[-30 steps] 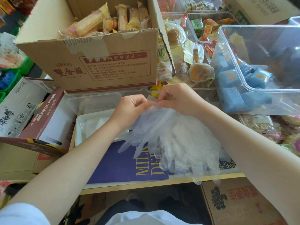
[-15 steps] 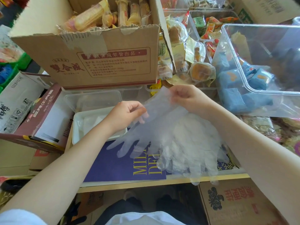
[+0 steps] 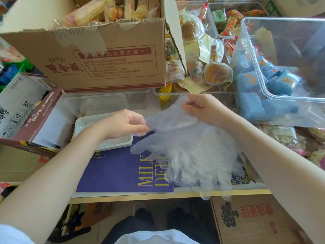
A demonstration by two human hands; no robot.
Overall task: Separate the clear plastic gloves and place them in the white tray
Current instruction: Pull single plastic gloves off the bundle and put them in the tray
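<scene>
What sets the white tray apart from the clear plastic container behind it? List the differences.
The shallow white plastic tray is opaque; the clear plastic container is see-through. The white tray lies nearer the person, partly under the left hand; the clear container sits farther back, against the brown cardboard box, uncovered. Both are rectangular, with rounded corners and open tops.

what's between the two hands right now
In the head view, one clear plastic glove stretches between the left hand and right hand, each pinching an edge, above the glove pile.
</scene>
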